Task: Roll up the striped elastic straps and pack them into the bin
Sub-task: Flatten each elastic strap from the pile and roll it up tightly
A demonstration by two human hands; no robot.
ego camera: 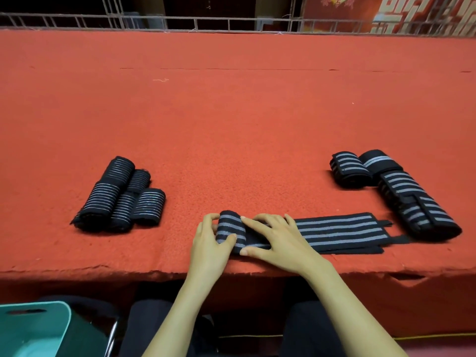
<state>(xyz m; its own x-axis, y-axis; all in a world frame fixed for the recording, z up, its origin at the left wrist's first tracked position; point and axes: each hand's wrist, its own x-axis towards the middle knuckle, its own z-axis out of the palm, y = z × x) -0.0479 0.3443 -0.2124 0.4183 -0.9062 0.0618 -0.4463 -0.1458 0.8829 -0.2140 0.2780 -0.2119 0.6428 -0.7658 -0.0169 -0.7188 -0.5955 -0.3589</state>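
Rolling striped strap (334,230): left hand (208,243) fingers curl round rolled end, right hand (278,238) flat beside; loose length runs rightward along desk (231,124).

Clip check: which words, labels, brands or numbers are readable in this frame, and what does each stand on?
Red banner with large white characters, behind the railing at top right: cropped by the frame edge and blurred, not readable.
Half-rolled black elastic strap with grey stripes: no text visible.
Rolled striped straps: no text visible.
Teal plastic bin: no text visible.
Nothing else carries writing.
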